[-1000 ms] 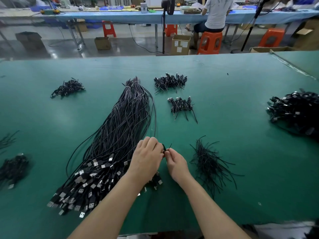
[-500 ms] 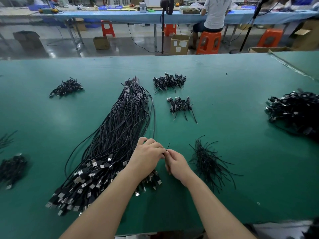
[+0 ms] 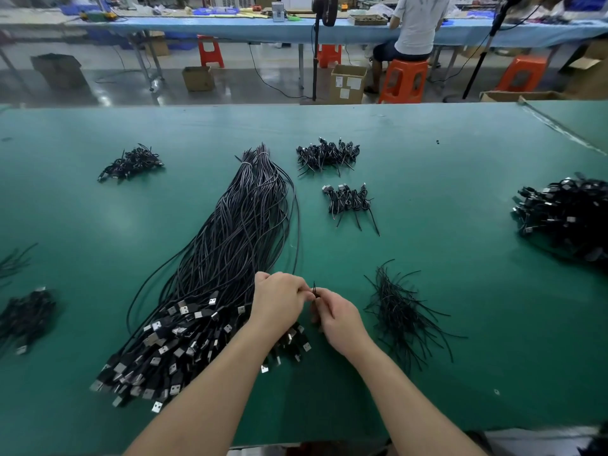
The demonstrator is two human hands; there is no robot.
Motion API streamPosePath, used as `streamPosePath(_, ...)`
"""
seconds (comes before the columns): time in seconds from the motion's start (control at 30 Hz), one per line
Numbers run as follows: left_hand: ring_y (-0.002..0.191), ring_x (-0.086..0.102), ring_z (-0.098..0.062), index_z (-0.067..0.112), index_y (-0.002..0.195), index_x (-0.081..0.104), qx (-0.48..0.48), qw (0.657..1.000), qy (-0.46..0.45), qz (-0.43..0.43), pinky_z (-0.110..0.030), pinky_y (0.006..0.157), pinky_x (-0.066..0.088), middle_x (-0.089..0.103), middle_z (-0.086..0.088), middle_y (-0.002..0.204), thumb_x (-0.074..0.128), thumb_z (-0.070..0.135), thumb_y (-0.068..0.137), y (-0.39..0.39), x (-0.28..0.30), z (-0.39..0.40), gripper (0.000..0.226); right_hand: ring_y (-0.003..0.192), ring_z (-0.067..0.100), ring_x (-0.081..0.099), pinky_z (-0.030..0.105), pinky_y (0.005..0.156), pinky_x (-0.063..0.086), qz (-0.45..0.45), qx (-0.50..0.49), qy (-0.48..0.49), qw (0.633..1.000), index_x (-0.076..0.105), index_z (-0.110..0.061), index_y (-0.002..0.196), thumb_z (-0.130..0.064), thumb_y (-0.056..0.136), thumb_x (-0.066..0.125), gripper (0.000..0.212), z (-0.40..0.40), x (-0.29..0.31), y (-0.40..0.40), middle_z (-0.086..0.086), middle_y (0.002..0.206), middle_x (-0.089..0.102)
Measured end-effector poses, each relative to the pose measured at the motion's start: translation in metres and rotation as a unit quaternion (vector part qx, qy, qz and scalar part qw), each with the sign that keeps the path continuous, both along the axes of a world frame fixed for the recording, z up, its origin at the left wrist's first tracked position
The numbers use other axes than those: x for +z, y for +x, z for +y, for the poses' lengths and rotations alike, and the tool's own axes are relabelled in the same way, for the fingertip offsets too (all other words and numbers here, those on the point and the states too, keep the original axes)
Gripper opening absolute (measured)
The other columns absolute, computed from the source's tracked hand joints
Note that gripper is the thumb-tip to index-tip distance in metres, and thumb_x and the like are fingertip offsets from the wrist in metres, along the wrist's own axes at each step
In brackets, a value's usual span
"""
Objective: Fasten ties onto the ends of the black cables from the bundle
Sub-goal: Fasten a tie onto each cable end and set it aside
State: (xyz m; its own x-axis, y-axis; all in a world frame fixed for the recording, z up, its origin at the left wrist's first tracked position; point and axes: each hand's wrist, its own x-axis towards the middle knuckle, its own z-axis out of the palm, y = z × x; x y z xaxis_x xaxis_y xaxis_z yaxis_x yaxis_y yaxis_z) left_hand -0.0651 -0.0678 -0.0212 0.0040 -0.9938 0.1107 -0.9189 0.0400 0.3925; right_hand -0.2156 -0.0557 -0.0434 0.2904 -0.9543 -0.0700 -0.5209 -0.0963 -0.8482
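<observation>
Black cables (image 3: 230, 245) with silver plugs (image 3: 158, 350) on a green table (image 3: 460, 179).

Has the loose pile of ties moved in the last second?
No. The pile of ties lies right of the cable bundle, as before; only the camera shifted.

Premises are a factory assembly floor. Evidence: a long green-topped workbench (image 3: 427, 153) carrying sorted heaps of black USB-ended cables (image 3: 210, 258), a second blue-covered bench line (image 3: 230, 28) behind, orange plastic stools (image 3: 404, 81) and brown cardboard cartons (image 3: 348, 83) on polished concrete.
</observation>
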Motion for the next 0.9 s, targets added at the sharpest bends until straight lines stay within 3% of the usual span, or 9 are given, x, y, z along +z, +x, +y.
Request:
streamPosePath(0.17, 0.083, 0.061, -0.011, 0.03, 0.09, 0.077, 0.024, 0.998, 0.042, 0.045, -0.033, 0.084, 0.024, 0.073, 0.01, 0.083, 0.064, 0.042, 0.095, -0.002, 0.0, 0.001, 0.019, 0.076, 0.02, 0.059, 0.032, 0.073, 0.049, 0.011, -0.025, -0.074, 0.997, 0.068, -0.009, 0.096, -0.004, 0.101, 0.048, 0.022, 0.007, -0.005, 0.002, 0.002, 0.081, 0.065)
streamPosePath(0.23, 0.084, 0.06, -0.01, 0.031, 0.092, 0.077, 0.019, 0.999, 0.032, 0.031, -0.034, 0.088, 0.027, 0.072, 0.011, 0.083, 0.062, 0.041, 0.096, -0.003, 0.001, 0.002, 0.019, 0.077, 0.018, 0.059, 0.028, 0.074, 0.048, 0.019, -0.023, -0.078, 0.996, 0.069, -0.008, 0.101, -0.003, 0.101, 0.048, 0.022, 0.007, -0.006, 0.003, 0.002, 0.083, 0.064)
streamPosePath(0.4, 0.092, 0.055, -0.015, 0.025, 0.084, 0.069, 0.008, 0.997, -0.073, 0.007, -0.037, 0.091, 0.031, 0.066, 0.011, 0.083, 0.076, 0.033, 0.085, -0.004, 0.0, 0.013, 0.011, 0.077, 0.008, 0.059, 0.008, 0.074, 0.041, 0.002, -0.03, -0.08, 0.996, 0.072, -0.013, 0.113, -0.004, 0.101, 0.053, 0.025, 0.007, -0.004, 0.002, -0.004, 0.088, 0.067)
streamPosePath(0.5, 0.084, 0.057, -0.024, 0.02, 0.073, 0.07, -0.009, 0.988, -0.141, -0.068, -0.039, 0.078, 0.036, 0.063, 0.006, 0.075, 0.081, 0.023, 0.08, -0.009, -0.003, 0.02, 0.013, 0.065, 0.002, 0.06, 0.013, 0.071, 0.047, -0.038, -0.04, -0.031, 0.998, 0.072, -0.019, 0.12, -0.009, 0.101, 0.055, 0.027, 0.003, -0.002, 0.0, -0.006, 0.09, 0.071)
streamPosePath(0.57, 0.077, 0.059, -0.024, 0.019, 0.073, 0.071, -0.018, 0.983, -0.165, -0.078, -0.038, 0.074, 0.039, 0.063, 0.004, 0.071, 0.081, 0.02, 0.081, -0.012, -0.003, 0.023, 0.012, 0.067, 0.001, 0.065, 0.019, 0.073, 0.052, -0.075, -0.057, -0.003, 0.996, 0.071, -0.021, 0.122, -0.01, 0.101, 0.056, 0.028, 0.0, -0.001, -0.001, -0.009, 0.093, 0.073)
streamPosePath(0.67, 0.069, 0.062, -0.024, 0.013, 0.076, 0.072, -0.011, 0.985, -0.173, -0.026, -0.036, 0.063, 0.051, 0.065, -0.001, 0.071, 0.081, 0.01, 0.08, -0.016, -0.003, 0.026, 0.011, 0.093, -0.01, 0.066, 0.012, 0.084, 0.052, -0.127, -0.088, 0.025, 0.988, 0.07, -0.018, 0.126, -0.01, 0.101, 0.057, 0.029, -0.001, 0.002, 0.004, -0.02, 0.101, 0.072)
streamPosePath(0.73, 0.066, 0.063, -0.025, 0.009, 0.077, 0.073, 0.007, 0.984, -0.179, 0.007, -0.036, 0.059, 0.054, 0.066, -0.003, 0.071, 0.082, 0.005, 0.079, -0.02, 0.0, 0.029, 0.01, 0.097, -0.008, 0.067, 0.011, 0.083, 0.052, -0.175, -0.112, 0.05, 0.977, 0.068, -0.016, 0.128, -0.009, 0.101, 0.057, 0.03, 0.001, 0.005, 0.011, -0.022, 0.101, 0.072)
streamPosePath(0.83, 0.072, 0.065, -0.026, 0.004, 0.085, 0.074, 0.049, 0.979, -0.19, 0.056, -0.038, 0.061, 0.057, 0.068, -0.007, 0.079, 0.075, 0.001, 0.085, -0.024, 0.006, 0.033, 0.003, 0.108, -0.004, 0.065, 0.017, 0.095, 0.052, -0.234, -0.137, 0.078, 0.959, 0.066, -0.017, 0.131, -0.008, 0.102, 0.054, 0.032, 0.002, 0.009, 0.023, -0.015, 0.116, 0.07)
streamPosePath(0.9, 0.081, 0.065, -0.024, 0.003, 0.094, 0.074, 0.064, 0.977, -0.186, 0.086, -0.035, 0.068, 0.057, 0.069, -0.007, 0.087, 0.07, 0.004, 0.09, -0.027, 0.011, 0.033, 0.006, 0.111, -0.008, 0.062, 0.014, 0.097, 0.049, -0.255, -0.146, 0.075, 0.953, 0.063, -0.018, 0.134, -0.007, 0.103, 0.053, 0.035, 0.003, 0.015, 0.028, -0.018, 0.118, 0.067)
